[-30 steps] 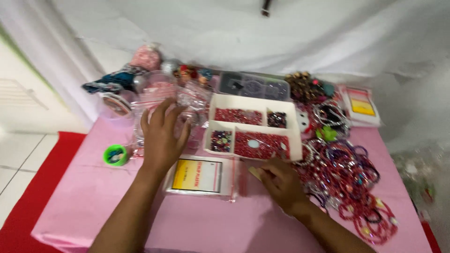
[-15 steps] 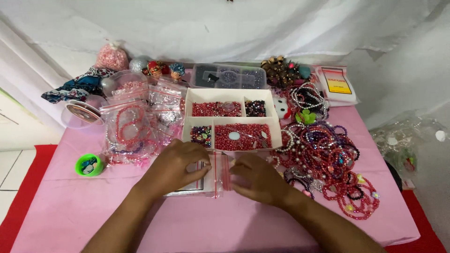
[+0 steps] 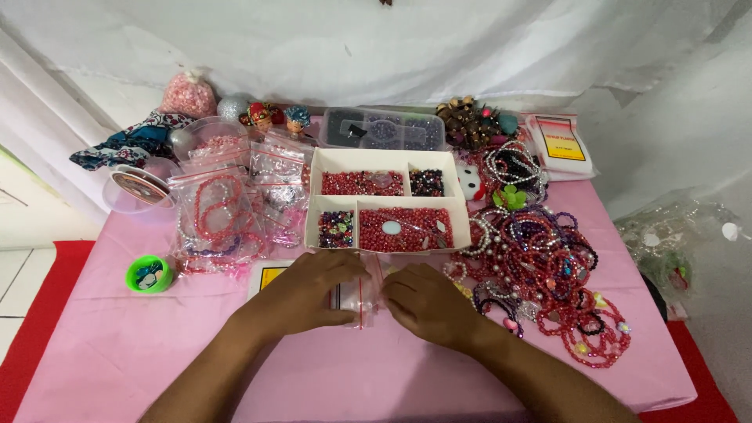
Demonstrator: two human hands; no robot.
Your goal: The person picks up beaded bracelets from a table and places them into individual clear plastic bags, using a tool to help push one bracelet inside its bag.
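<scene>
A small clear bag [image 3: 362, 291] was pinched between left hand [image 3: 307, 291] and right hand [image 3: 427, 301] at the near bench [image 3: 117, 345] edge of the bead tray [image 3: 389, 210], which might be knocked and spilled.
</scene>
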